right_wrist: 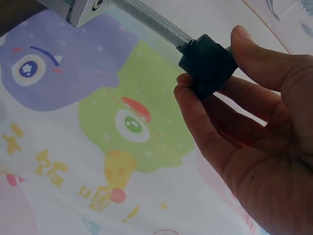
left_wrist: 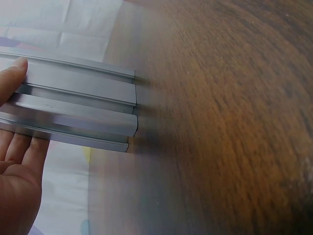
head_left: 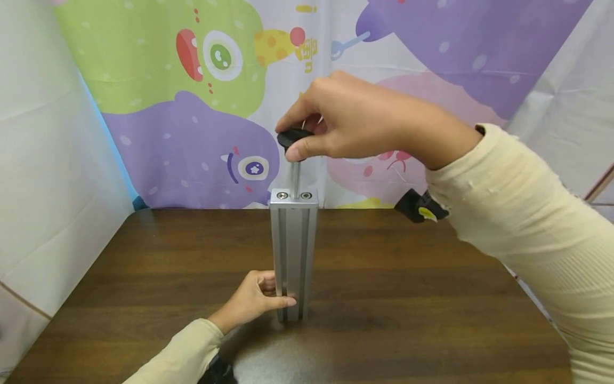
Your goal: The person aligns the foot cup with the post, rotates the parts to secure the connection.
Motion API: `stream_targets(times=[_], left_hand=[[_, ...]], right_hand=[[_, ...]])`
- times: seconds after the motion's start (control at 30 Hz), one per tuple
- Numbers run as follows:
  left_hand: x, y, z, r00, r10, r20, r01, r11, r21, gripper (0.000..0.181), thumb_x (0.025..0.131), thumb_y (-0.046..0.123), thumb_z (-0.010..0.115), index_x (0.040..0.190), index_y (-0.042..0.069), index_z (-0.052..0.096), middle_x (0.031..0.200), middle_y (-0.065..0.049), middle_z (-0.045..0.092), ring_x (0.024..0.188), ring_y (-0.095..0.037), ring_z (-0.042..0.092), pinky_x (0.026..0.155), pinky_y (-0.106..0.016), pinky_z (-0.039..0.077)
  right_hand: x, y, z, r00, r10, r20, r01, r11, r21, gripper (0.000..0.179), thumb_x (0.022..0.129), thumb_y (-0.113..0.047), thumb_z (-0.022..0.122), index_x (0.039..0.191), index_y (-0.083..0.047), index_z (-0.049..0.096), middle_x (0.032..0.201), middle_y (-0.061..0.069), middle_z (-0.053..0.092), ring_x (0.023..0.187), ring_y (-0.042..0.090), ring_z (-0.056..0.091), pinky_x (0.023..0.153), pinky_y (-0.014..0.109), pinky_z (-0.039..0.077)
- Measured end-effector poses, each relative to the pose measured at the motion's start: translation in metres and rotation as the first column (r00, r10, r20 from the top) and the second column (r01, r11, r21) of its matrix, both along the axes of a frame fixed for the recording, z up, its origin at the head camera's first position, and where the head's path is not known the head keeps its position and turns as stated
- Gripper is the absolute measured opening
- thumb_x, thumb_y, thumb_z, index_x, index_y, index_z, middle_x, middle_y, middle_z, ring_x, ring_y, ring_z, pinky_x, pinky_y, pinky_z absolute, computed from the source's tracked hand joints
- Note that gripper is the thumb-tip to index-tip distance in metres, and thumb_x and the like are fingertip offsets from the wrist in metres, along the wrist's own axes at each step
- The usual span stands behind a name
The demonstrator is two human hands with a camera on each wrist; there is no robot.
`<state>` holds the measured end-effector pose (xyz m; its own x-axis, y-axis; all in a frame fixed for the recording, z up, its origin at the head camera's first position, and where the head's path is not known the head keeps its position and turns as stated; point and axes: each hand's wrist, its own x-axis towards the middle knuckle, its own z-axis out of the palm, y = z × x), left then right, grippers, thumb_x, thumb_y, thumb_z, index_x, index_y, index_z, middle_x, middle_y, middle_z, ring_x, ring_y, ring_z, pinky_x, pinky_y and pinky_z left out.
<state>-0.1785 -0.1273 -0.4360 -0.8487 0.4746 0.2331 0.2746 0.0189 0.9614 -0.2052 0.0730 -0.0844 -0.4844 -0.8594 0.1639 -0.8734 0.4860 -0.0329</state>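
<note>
An aluminium extrusion profile (head_left: 294,256) with lengthwise slots stands upright on the wooden table. On its top sits a metal end plate (head_left: 294,200) with a screw on either side. From the plate's middle rises a threaded rod (right_wrist: 151,22), which ends in a black levelling foot (right_wrist: 208,64). My right hand (head_left: 355,120) pinches the foot's rim between thumb and fingers. Low on the profile, my left hand (head_left: 251,298) grips it, thumb across the front and fingers behind. The left wrist view shows the profile's lower end (left_wrist: 132,105) right at the tabletop.
The brown wooden table (head_left: 408,298) spreads around the profile. Behind it hangs a curtain (head_left: 192,154) with cartoon monsters, and white sheets (head_left: 43,160) flank both sides. A black strap piece with a yellow label (head_left: 427,213) shows under the right sleeve.
</note>
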Motion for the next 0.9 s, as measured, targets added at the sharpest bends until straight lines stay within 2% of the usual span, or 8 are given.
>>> stream_targets(times=[0.13,0.43,0.53,0.77,0.9], left_hand=[[0.000,0.000,0.000,1.000,-0.001,0.003,0.001,1.000,-0.001,0.036,0.077,0.003,0.079,0.108,-0.009,0.065,0.095,-0.022,0.071,0.086,-0.016,0.071,0.076,-0.029,0.057],[-0.001,-0.002,-0.001,1.000,-0.007,0.005,0.007,1.000,-0.002,0.037,0.078,0.004,0.078,0.109,-0.009,0.064,0.096,-0.022,0.071,0.086,-0.016,0.071,0.076,-0.029,0.057],[-0.001,-0.002,-0.001,1.000,-0.007,0.012,0.007,1.000,0.002,0.036,0.078,0.004,0.078,0.108,-0.009,0.064,0.095,-0.022,0.071,0.086,-0.017,0.071,0.076,-0.029,0.057],[-0.002,-0.002,-0.002,1.000,0.001,0.007,-0.001,1.000,-0.003,0.036,0.078,0.005,0.079,0.107,-0.009,0.065,0.095,-0.022,0.071,0.086,-0.017,0.071,0.076,-0.029,0.057],[-0.002,-0.002,-0.002,1.000,-0.001,0.007,0.001,1.000,-0.001,0.036,0.078,0.004,0.079,0.107,-0.010,0.064,0.095,-0.022,0.071,0.086,-0.017,0.071,0.076,-0.029,0.057]], right_hand=[[0.001,0.001,0.000,1.000,-0.015,-0.012,0.015,1.000,0.004,0.029,0.087,-0.035,0.072,0.112,-0.022,0.072,0.078,-0.006,0.064,0.070,0.006,0.050,0.069,0.024,0.042],[0.006,0.003,0.005,0.995,-0.085,-0.047,0.081,0.994,-0.072,0.030,0.088,-0.042,0.067,0.108,-0.020,0.073,0.081,-0.015,0.069,0.074,-0.002,0.061,0.072,0.019,0.049],[0.009,0.002,0.008,0.994,-0.101,-0.046,0.098,0.993,-0.060,0.028,0.088,-0.043,0.067,0.106,-0.023,0.074,0.079,-0.018,0.068,0.073,-0.004,0.061,0.072,0.018,0.049],[0.015,-0.004,0.007,0.995,-0.098,-0.015,0.098,0.995,-0.024,0.018,0.089,-0.032,0.069,0.100,-0.019,0.075,0.073,-0.009,0.068,0.069,0.004,0.060,0.069,0.021,0.047],[0.020,-0.006,0.005,0.994,-0.112,-0.017,0.112,0.993,-0.028,0.018,0.089,-0.033,0.069,0.096,-0.018,0.076,0.069,-0.005,0.065,0.065,0.007,0.054,0.065,0.023,0.044]])
